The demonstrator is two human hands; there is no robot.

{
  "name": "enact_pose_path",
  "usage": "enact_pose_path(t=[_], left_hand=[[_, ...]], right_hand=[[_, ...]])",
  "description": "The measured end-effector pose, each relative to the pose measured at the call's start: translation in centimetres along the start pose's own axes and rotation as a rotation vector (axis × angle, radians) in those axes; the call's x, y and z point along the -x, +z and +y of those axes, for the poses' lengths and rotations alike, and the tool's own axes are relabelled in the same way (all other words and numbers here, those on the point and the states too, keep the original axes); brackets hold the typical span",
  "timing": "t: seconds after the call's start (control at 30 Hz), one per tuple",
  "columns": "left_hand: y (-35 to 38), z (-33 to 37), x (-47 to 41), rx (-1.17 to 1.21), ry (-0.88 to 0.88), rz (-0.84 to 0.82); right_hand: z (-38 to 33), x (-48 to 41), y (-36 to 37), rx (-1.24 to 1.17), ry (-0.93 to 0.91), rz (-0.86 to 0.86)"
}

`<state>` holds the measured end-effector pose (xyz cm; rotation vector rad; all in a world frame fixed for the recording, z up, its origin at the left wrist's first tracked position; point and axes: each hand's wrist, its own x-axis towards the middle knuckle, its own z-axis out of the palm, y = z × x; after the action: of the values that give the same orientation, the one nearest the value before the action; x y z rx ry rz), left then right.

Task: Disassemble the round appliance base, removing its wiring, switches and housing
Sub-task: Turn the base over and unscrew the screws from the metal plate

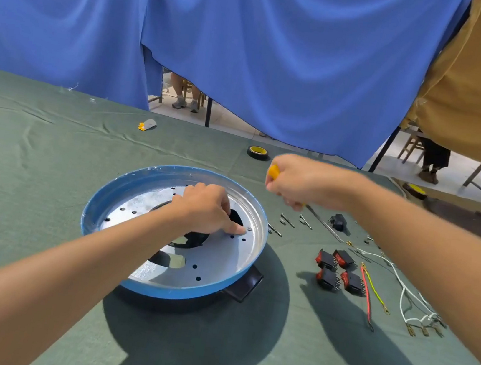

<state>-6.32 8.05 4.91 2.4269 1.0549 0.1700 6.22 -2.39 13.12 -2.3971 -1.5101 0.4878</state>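
Left hand (pixel 203 206) fingers pinching screw (pixel 249 228) on round base (pixel 127 185), right hand (pixel 298 179) gripping screwdriver (pixel 273 171), no writing legible.

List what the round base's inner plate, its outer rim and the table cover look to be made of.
Inner plate: looks like bare sheet metal, silvery matte, with glare patches and punched holes.
Outer rim: seemingly metal coated glossy blue; a clear film may cover it, hard to tell.
Table cover: woven cloth, dull grey-green, creased and wrinkled.

left hand (pixel 203 208): bare, no glove or ring | right hand (pixel 301 181): bare | forearms: uncovered, no sleeves, no watch
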Motion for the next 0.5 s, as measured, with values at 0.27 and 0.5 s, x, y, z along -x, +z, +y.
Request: enact_pose_path(t=[0.27, 0.5], left_hand=[[0.5, 0.7, 0.4, -0.021, 0.285, 0.097], [0.9, 0.9, 0.4, -0.064, 0.380, 0.103]], right_hand=[[1.7, -0.3, 4.8, -0.140, 0.108, 0.023], [2.0, -0.6, 5.3, -0.199, 0.092, 0.016]])
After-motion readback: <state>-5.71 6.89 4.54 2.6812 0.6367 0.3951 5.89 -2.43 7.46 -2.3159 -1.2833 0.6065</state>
